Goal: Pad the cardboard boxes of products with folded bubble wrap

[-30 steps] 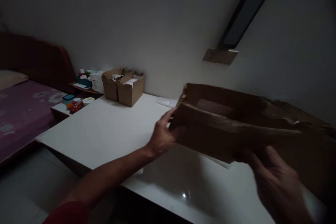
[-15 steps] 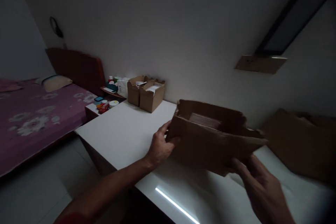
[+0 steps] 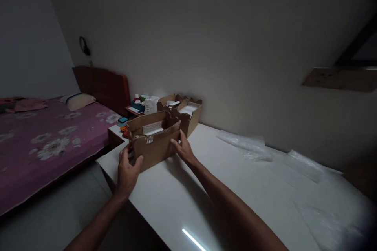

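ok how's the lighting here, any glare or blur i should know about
Head view: dim overall, nearly black in the right-hand corners; head view: thin white streak of glare near the front edge of the table, soft shadow in front of the box; head view: box fairly readable, table's right end blurred.

a dim grey wall (image 3: 235, 39) rises behind a bed (image 3: 59, 145) and white table (image 3: 235, 188).

Open brown cardboard boxes (image 3: 156, 150): at least three are seen
Bare hands (image 3: 128, 173): two are seen
Glossy white table (image 3: 235, 172): one is seen
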### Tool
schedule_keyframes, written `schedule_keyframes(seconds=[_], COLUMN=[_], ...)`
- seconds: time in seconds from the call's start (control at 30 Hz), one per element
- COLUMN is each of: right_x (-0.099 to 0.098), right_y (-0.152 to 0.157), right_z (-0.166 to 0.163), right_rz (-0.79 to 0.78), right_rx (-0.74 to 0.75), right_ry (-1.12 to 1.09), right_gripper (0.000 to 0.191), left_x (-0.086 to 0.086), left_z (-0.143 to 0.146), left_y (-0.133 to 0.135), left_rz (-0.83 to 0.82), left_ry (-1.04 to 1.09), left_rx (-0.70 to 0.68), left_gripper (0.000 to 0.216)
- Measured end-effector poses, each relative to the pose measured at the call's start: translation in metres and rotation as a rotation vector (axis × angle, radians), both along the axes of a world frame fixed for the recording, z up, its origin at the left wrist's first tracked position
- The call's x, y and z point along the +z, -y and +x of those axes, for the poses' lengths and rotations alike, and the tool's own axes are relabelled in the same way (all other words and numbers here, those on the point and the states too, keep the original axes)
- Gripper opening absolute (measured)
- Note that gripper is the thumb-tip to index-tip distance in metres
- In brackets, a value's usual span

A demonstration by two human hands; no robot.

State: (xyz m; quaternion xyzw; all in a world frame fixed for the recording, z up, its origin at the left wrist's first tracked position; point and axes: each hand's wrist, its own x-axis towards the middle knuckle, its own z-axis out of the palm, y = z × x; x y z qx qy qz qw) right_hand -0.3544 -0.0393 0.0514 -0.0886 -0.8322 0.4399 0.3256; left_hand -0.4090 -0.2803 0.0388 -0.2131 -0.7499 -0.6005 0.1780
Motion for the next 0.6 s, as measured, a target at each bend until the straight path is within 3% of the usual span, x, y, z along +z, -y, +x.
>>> schedule_keyframes(seconds=[0.13,0.27,0.43,0.6], right_x=[-0.013,-0.03,-0.053,-0.05], right_y=[-0.011,-0.023,-0.034,-0.017], right_z=[-0.057,-0.084,-0.07,-0.036], right_rz=[0.081,0.168,0.284,0.468], right_rx=[-0.036,-0.039,-0.001,0.034], right_ry=[0.057,0.14,0.231,0.288], right_gripper=[0.079,0.078,0.067,0.042], left_x=[-0.009,-0.026,-0.038,-0.03], left_z=[-0.039,-0.061,-0.066,-0.061], left_y=[-0.026,-0.052,-0.055,-0.053], left_rz=[-0.102,-0.145,-0.188,-0.189], left_ry=[-0.045,-0.001,0.049,0.078], left_rx=[0.075,0.053,0.067,0.067], left_gripper=[0.058,0.059,0.06,0.06])
